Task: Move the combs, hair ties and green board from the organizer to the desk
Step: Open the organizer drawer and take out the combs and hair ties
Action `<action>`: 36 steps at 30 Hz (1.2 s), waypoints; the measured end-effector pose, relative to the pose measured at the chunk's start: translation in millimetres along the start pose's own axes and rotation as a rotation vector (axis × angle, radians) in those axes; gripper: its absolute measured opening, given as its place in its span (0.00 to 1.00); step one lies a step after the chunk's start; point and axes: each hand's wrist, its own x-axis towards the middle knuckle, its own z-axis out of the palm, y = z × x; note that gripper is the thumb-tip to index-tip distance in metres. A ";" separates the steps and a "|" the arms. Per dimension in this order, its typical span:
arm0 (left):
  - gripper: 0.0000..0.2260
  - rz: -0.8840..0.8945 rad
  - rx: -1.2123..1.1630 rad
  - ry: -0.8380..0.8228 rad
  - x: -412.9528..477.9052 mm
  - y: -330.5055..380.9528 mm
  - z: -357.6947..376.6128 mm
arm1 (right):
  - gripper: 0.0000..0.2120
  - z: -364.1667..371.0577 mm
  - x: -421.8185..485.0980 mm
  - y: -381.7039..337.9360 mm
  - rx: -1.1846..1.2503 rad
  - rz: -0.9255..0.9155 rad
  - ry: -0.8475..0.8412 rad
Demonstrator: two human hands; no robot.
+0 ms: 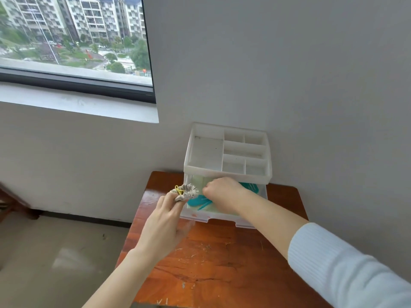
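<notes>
A white plastic organizer point(226, 150) stands at the back of the wooden desk point(213, 258), its lower drawer point(222, 221) pulled out. Teal combs point(199, 202) lie in the drawer on a pale green board point(211, 208). My left hand point(164, 225) holds a beige scrunchie hair tie point(185, 193) and a thin yellow hair tie point(179, 190) at the drawer's left front corner. My right hand point(222, 192) reaches into the drawer with its fingers curled down over the combs; what they grip is hidden.
The organizer's top tray has several empty compartments. A grey wall is right behind and to the right of the desk. A window sill point(77, 103) juts out at upper left. Tiled floor point(55, 252) lies to the desk's left.
</notes>
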 end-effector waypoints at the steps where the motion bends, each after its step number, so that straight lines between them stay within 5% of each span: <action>1: 0.23 -0.005 0.012 0.009 0.9 -1.9 0.7 | 0.09 -0.5 1.9 -1.4 -0.020 -0.002 -0.006; 15: 0.15 -0.138 -0.198 0.122 1.7 -6.5 8.3 | 0.08 -2.9 -5.6 -5.1 0.007 0.052 0.037; 18: 0.13 -0.081 -0.200 0.135 2.0 -10.5 8.5 | 0.07 -21.6 -31.2 -3.2 0.167 0.045 0.143; 23: 0.10 0.000 -0.170 0.119 5.9 -16.4 9.4 | 0.11 -49.2 -87.1 -11.7 0.361 0.039 0.561; 28: 0.12 -0.049 -0.215 0.133 3.4 -13.9 10.8 | 0.17 -44.3 -116.4 -26.5 0.501 0.107 0.590; 36: 0.07 -0.261 -0.280 0.394 -36.7 1.4 -35.5 | 0.17 -50.8 -86.4 -74.9 0.768 -0.100 0.741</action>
